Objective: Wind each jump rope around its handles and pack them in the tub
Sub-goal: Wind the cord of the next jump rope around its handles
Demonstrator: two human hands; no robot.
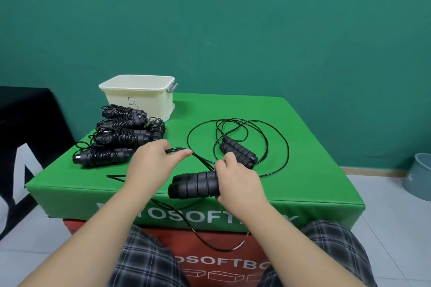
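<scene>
Four or five wound black jump-rope bundles far left, overlapping, count uncertain, one loose black rope right, one cream plastic tub, right hand fingers gripping paired black foam handles, left hand pinching thin black cord.

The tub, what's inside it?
Only the tub's pale inner walls near the rim show. Its front wall hides the bottom, so whether any ropes are inside cannot be seen.

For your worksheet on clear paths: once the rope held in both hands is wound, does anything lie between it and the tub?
Yes. The wound rope bundles lie in front of the tub, between it and the held handles. The tub's open top is unobstructed.
</scene>
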